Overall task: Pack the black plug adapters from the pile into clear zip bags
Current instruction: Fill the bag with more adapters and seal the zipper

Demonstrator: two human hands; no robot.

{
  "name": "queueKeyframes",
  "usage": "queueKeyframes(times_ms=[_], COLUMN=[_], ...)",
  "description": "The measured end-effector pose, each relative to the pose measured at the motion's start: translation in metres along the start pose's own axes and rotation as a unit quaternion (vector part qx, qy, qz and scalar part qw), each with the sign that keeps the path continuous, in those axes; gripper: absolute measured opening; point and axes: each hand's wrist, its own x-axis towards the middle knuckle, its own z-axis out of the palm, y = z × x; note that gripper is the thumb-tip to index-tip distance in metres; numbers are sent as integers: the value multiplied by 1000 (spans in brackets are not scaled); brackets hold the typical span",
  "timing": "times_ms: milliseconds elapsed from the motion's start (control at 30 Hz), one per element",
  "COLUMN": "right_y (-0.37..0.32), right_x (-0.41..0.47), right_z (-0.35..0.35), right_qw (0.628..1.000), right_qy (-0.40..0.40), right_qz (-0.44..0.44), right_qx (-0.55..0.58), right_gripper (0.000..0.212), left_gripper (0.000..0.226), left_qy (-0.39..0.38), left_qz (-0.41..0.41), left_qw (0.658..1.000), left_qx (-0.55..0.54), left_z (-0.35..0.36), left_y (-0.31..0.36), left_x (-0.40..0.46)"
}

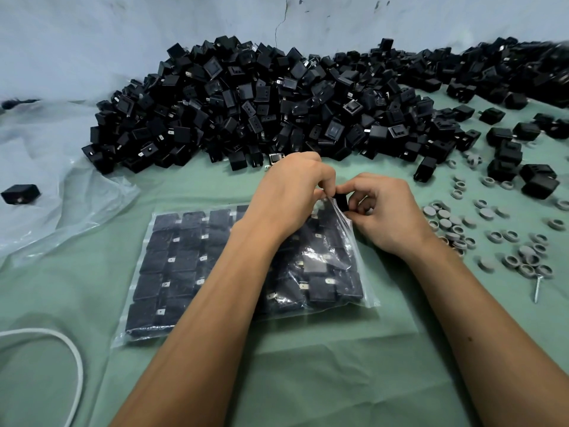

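Observation:
A big pile of black plug adapters [261, 103] spreads along the back of the green table [308, 380]. In front of it lies a clear zip bag [191, 272] filled with rows of adapters, its mouth at the far right corner. My left hand [292, 192] pinches the raised edge of the bag's mouth. My right hand [381, 211] holds one black adapter [341, 202] at that opening, partly hidden by my fingers.
Several grey rings and caps [492, 235] lie scattered at the right, with a screw [537, 288] among them. Loose clear plastic sheeting [61, 204] covers the left side, a lone adapter [20, 194] on it. A white cable [74, 365] curves at the lower left.

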Motion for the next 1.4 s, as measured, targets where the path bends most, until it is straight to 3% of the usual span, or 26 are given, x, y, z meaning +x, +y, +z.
queueKeyframes(times_ms=[333,533,733,800,900,1100,1267,1400], right_y=[-15,-11,-3,-2,-7,-24,-25,-12], right_x=[0,-1,0,1,1,1,3,9], right_z=[3,1,-2,-2,2,14,23,18], right_qw=[997,998,988,980,971,975,976,945], right_qy=[10,29,-3,25,76,132,131,131], right_qz=[36,57,111,138,172,174,170,231], right_qx=[-67,1,111,142,149,42,37,190], right_gripper=[67,59,52,40,6,44,24,18], left_gripper=[20,18,12,18,10,8,9,15], left_qy=[13,26,23,29,27,-37,-72,-84], left_qz=[6,3,-17,-42,-100,-155,-152,-148], left_qw=[1000,1000,999,997,992,982,980,979], left_qx=[6,8,-37,-53,-73,-96,-110,-109], left_z=[7,7,4,0,-8,-11,-5,0], left_y=[-1,-1,-3,-10,-24,-39,-32,-22], left_x=[1,1,0,-1,-2,-5,-3,-2])
